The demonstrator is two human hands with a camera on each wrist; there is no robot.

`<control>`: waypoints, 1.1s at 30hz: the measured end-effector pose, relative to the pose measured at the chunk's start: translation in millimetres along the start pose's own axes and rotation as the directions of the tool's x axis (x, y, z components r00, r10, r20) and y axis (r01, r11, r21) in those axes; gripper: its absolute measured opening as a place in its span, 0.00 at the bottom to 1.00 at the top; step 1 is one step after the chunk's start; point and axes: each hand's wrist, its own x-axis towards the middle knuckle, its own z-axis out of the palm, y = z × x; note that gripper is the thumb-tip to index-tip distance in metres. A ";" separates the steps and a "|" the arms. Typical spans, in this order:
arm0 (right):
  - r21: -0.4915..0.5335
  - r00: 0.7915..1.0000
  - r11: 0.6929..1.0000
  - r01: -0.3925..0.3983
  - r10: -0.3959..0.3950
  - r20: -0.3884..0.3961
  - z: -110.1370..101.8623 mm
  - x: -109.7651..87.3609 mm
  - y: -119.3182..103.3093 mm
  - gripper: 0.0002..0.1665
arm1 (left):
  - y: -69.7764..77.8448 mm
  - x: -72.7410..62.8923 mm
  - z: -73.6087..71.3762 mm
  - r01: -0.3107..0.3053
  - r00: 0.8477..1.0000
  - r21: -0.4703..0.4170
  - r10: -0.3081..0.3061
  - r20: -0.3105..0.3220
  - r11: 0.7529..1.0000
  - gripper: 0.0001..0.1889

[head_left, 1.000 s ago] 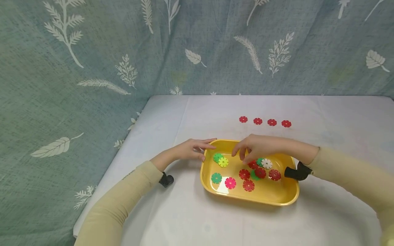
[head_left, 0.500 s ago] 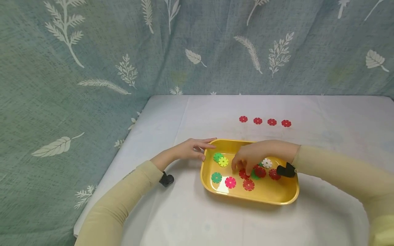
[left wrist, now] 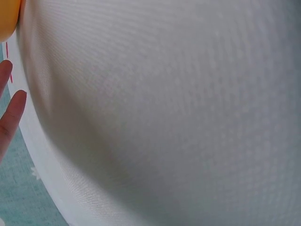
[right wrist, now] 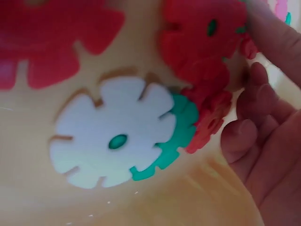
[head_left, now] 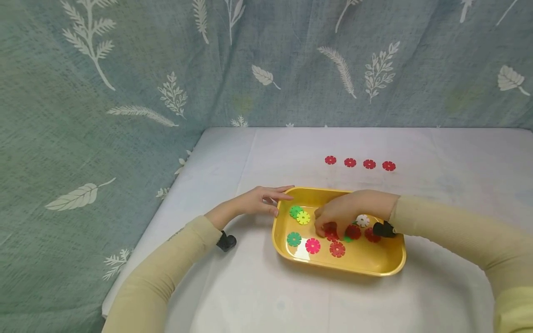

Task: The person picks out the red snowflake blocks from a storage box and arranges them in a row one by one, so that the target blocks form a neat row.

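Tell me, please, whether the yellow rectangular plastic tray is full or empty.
Neither: the tray is partly filled; red, pink, green, yellow and white notched plastic discs lie inside, while bare floor shows around them.

Clad in a long, pale beige left sleeve [head_left: 156, 280], creased back from the left fingers [head_left: 283, 196] and marked with a faint dark line [head_left: 175, 235] nearer them. Matched by a right sleeve [head_left: 445, 236], yellower farthest from the right fingers [right wrist: 277, 42]. Fitted with a rounded black unit [head_left: 226, 242] behind the left fingers, a blockier black unit [head_left: 384, 229] behind the right.
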 end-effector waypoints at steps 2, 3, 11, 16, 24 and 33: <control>-0.014 1.000 1.000 0.008 -0.008 -0.010 0.4 1.1 1.0 0.13 | 0.3 0.2 0.2 0.003 1.000 0.005 -0.003 0.002 1.000 0.30; -0.015 1.000 1.000 0.007 -0.007 -0.015 0.6 1.7 1.7 0.13 | 0.8 0.1 0.3 0.004 1.000 0.003 -0.004 0.001 1.000 0.29; 0.049 0.999 0.998 0.041 -0.040 -0.034 0.8 2.6 6.4 0.10 | 2.0 1.1 0.8 0.016 1.000 0.005 -0.016 -0.002 1.000 0.27; 0.182 0.999 0.983 0.022 -0.017 -0.029 0.6 1.8 5.8 0.09 | 1.5 1.2 1.5 0.014 1.000 0.006 -0.014 -0.006 1.000 0.27; 0.283 0.995 0.958 0.041 -0.013 -0.103 -7.9 -5.3 5.1 0.09 | 2.4 -0.5 2.1 0.021 1.000 0.013 -0.021 -0.007 1.000 0.27; 0.379 0.987 0.924 0.042 0.021 -0.161 -20.8 -16.9 3.0 0.14 | 2.3 -0.4 2.0 0.018 1.000 0.001 -0.018 -0.006 1.000 0.27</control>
